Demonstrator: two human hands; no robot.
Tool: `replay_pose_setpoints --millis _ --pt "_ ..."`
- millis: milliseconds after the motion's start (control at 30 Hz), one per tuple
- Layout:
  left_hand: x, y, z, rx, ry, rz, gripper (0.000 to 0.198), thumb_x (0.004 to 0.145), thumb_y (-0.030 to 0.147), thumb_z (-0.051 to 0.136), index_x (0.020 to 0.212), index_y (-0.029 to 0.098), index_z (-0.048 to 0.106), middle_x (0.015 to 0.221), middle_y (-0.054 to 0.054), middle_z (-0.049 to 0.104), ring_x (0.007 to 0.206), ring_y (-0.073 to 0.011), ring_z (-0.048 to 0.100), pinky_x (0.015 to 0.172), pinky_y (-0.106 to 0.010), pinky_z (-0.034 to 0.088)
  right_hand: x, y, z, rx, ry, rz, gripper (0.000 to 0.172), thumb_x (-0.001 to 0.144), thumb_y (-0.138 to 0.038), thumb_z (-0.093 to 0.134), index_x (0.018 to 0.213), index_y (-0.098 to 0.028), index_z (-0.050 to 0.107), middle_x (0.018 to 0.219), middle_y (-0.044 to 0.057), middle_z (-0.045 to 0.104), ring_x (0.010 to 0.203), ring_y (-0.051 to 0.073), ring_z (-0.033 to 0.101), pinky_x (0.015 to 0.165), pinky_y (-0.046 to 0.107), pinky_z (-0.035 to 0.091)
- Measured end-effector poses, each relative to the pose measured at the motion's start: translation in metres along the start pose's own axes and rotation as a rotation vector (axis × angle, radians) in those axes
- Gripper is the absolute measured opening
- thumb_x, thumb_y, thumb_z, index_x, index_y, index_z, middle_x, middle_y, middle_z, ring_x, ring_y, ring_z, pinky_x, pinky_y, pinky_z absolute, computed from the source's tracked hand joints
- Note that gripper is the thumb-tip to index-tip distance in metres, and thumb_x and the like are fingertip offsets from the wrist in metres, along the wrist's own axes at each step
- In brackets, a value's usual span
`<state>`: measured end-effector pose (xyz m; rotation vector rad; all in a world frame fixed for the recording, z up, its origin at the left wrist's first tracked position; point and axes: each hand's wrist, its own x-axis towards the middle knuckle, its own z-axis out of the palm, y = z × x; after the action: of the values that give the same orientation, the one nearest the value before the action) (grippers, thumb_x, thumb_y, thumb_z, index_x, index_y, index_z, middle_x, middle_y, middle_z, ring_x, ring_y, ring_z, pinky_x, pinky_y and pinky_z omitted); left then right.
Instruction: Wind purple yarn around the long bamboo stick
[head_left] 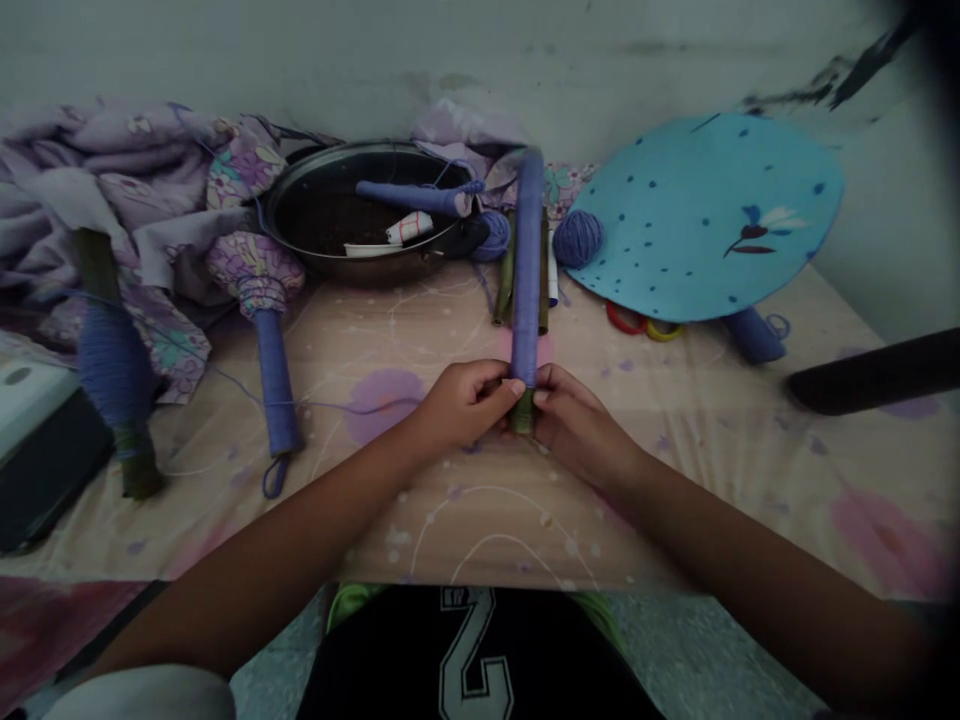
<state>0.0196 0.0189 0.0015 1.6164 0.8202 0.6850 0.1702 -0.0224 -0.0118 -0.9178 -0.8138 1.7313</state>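
A long bamboo stick wrapped in purple yarn [529, 270] points away from me over the table. Its lower end is bare green bamboo. My left hand [469, 402] is closed around that end, thumb lying along the front. From the other side, the fingers of my right hand [574, 415] pinch the same end where the wrapping stops. A strand of purple yarn [352, 407] runs from near my left hand toward a bamboo piece wound with yarn [116, 365] at the left. Behind the stick lie several green bamboo pieces [506, 275] and a purple yarn ball [578, 239].
A dark pan [315, 262] holds another yarn-wrapped stick [416, 196]. Left stands a fan-like handle wrapped in yarn [276, 385] beside bunched floral cloth [135, 180]. At right are a blue dotted fan [705, 215], scissors with red and yellow loops [643, 322] and a dark tube [877, 375].
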Motion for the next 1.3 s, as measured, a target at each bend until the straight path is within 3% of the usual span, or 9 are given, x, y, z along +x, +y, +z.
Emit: replay_pose_setpoints --millis 200,300,567,833,1100,1300 --pt "-0.0009 0.0012 0.0015 0.183 0.063 0.089 0.025 0.081 0.035 0.051 0.081 0.012 0.060 0.051 0.006 0.036 0.047 -0.0059 0.033 0.043 -0.017 0.025 0.0001 -0.0001 0.0023 -0.003 0.055 0.030 0.019 0.068 -0.021 0.056 0.082 -0.022 0.043 0.080 0.001 0.060 0.081 0.018 0.060 0.064 0.035 0.051" --pt "-0.0008 -0.0002 0.0014 0.201 0.074 0.095 0.026 0.082 0.036 0.051 0.080 0.012 0.060 0.052 0.006 0.036 0.047 -0.0059 0.032 0.044 -0.018 0.024 -0.0002 -0.0012 0.0027 -0.016 0.035 0.010 0.017 0.071 -0.022 0.055 0.082 -0.022 0.043 0.086 0.001 0.059 0.084 0.018 0.058 0.065 0.034 0.051" --pt "-0.0004 -0.0054 0.0016 0.132 0.102 0.116 0.034 0.079 0.034 0.056 0.102 0.010 0.061 0.053 0.008 0.033 0.048 -0.0061 0.031 0.046 -0.019 0.025 -0.0017 0.0009 0.0029 0.020 0.023 -0.031 0.017 0.072 -0.018 0.054 0.087 -0.023 0.045 0.093 0.001 0.057 0.083 0.016 0.057 0.064 0.032 0.051" --pt "0.0001 -0.0069 -0.0031 0.079 0.040 0.127 0.034 0.082 0.035 0.053 0.107 0.012 0.057 0.057 0.006 0.041 0.051 -0.0067 0.037 0.047 -0.018 0.029 -0.0009 0.0001 0.0025 0.000 0.031 -0.058 0.015 0.075 -0.022 0.052 0.090 -0.024 0.049 0.091 0.000 0.058 0.076 0.014 0.055 0.058 0.029 0.047" --pt "-0.0019 -0.0044 0.0036 0.053 0.145 0.118 0.029 0.080 0.033 0.054 0.100 0.011 0.056 0.055 0.007 0.037 0.050 -0.0066 0.035 0.047 -0.019 0.029 -0.0049 0.0027 0.0042 -0.033 -0.020 -0.107 0.020 0.077 -0.023 0.056 0.097 -0.024 0.053 0.101 0.002 0.056 0.084 0.014 0.054 0.065 0.028 0.048" --pt "-0.0022 -0.0068 0.0021 0.121 0.138 0.143 0.035 0.084 0.037 0.049 0.108 0.013 0.056 0.066 0.000 0.054 0.061 -0.0102 0.050 0.059 -0.022 0.042 -0.0077 0.0004 0.0052 -0.116 0.003 -0.108 0.031 0.075 -0.025 0.067 0.105 -0.025 0.056 0.102 0.002 0.057 0.085 0.012 0.054 0.064 0.024 0.047"
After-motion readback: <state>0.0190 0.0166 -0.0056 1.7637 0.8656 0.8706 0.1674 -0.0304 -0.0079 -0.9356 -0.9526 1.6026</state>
